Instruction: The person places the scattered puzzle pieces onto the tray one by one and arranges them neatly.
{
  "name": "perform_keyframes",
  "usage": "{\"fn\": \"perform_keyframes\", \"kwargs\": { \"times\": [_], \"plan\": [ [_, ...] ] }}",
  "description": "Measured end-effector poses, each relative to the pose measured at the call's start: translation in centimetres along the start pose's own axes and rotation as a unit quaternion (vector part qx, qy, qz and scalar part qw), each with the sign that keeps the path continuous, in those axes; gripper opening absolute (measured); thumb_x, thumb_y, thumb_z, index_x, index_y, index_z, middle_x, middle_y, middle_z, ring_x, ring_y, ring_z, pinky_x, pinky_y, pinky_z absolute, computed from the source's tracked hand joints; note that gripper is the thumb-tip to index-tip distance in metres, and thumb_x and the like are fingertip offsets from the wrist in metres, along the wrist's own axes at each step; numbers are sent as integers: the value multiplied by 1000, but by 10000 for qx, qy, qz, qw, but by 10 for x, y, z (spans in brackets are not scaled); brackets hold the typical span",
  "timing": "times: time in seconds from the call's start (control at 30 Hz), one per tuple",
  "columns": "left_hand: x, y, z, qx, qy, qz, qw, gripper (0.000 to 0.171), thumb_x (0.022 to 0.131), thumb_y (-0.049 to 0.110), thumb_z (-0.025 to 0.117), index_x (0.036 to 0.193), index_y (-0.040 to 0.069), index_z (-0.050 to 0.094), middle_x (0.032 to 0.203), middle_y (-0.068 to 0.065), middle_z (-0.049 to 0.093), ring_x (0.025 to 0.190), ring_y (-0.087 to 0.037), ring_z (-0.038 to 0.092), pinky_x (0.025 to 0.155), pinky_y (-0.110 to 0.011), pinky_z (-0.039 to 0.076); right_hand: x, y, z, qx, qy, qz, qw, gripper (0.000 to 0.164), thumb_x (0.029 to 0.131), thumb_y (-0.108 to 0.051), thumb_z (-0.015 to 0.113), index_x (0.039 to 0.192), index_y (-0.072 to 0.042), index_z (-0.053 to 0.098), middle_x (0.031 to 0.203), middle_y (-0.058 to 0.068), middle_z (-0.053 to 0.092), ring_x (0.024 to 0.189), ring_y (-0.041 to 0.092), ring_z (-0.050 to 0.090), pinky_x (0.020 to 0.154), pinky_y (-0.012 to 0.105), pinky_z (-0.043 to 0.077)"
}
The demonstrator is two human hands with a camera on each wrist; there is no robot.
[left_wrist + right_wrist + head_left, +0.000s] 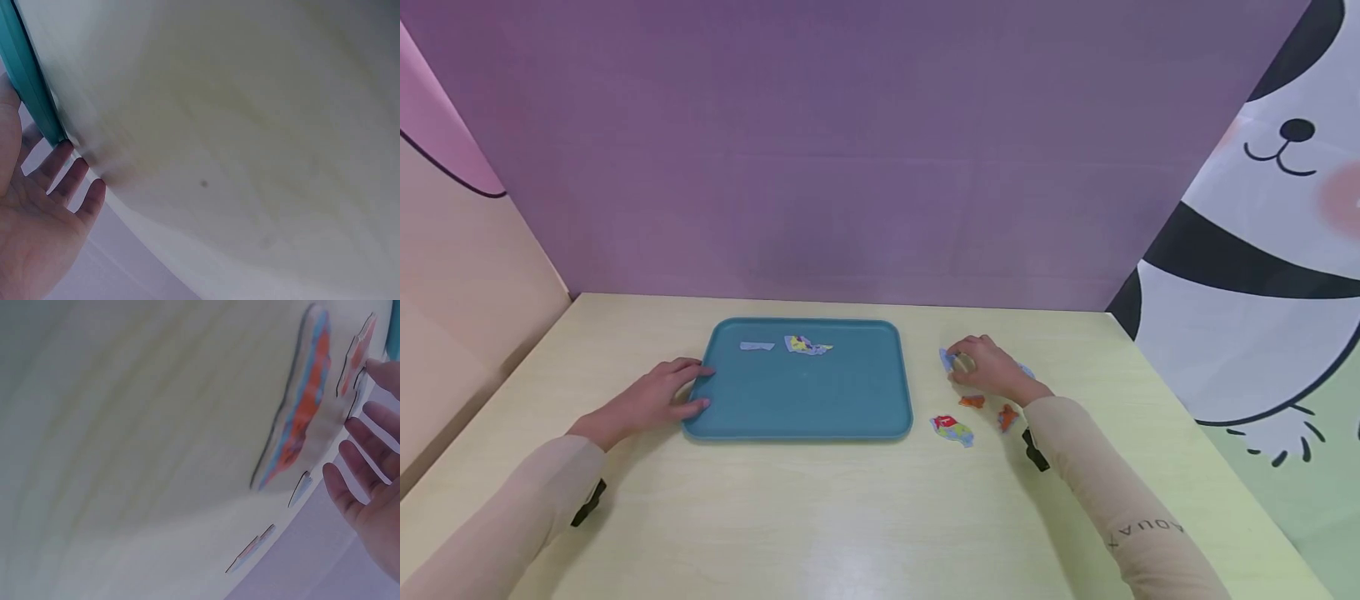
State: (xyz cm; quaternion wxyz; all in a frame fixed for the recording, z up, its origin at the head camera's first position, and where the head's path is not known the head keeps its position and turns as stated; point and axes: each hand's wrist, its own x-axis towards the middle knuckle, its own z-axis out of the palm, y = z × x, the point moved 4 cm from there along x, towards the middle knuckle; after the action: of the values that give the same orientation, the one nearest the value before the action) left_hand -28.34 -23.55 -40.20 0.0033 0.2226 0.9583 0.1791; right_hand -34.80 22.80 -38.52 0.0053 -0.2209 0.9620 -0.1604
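Observation:
My left hand (658, 395) rests at the left edge of a blue-green tray (805, 417), its spread fingers touching the rim; the left wrist view shows those fingers beside the tray's corner. Two flat puzzle pieces lie on the tray: a narrow pale blue one (757, 346) and a multicoloured one (808, 345). Right of the tray, my right hand (988, 367) reaches down to a light blue piece (946, 360). Its thumb and fingertips stand apart at that piece, with a gap between them. In the right wrist view the fingers look nearly straight.
Around the right hand lie two orange pieces (972, 402) (1007, 417), a red, green and blue piece (952, 431), and a pale blue piece (1026, 370) partly hidden by the wrist. A purple wall panel (850, 167) rises behind the wooden table (820, 517).

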Motion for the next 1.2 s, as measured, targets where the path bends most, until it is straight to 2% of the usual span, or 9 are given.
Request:
{"fn": "perform_keyframes", "kwargs": {
  "times": [0.63,0.87,1.2],
  "plan": [
    [-1,1,0,5,-21,-64,10000,53,85,29,62,128,0,49,132,-26,42,120,-45,38,98,-59,34,1,1,2,39,-133,-162,9998,34,81,-9,62,113,0,59,118,19,56,106,34,45,92,48,43],
    [-1,0,0,12,-9,-47,10000,53,85,30,62,128,1,49,132,-26,42,120,-44,38,98,-59,34,2,1,2,-98,-23,-134,9999,33,82,-12,65,112,0,61,117,18,57,106,33,46,92,48,43],
    [-1,3,-2,-15,26,-51,10000,53,85,31,63,127,1,50,131,-25,43,119,-44,39,98,-59,34,5,0,3,-200,74,-165,9996,29,82,-9,64,110,0,62,113,16,60,104,33,48,92,47,43]
  ]
}}
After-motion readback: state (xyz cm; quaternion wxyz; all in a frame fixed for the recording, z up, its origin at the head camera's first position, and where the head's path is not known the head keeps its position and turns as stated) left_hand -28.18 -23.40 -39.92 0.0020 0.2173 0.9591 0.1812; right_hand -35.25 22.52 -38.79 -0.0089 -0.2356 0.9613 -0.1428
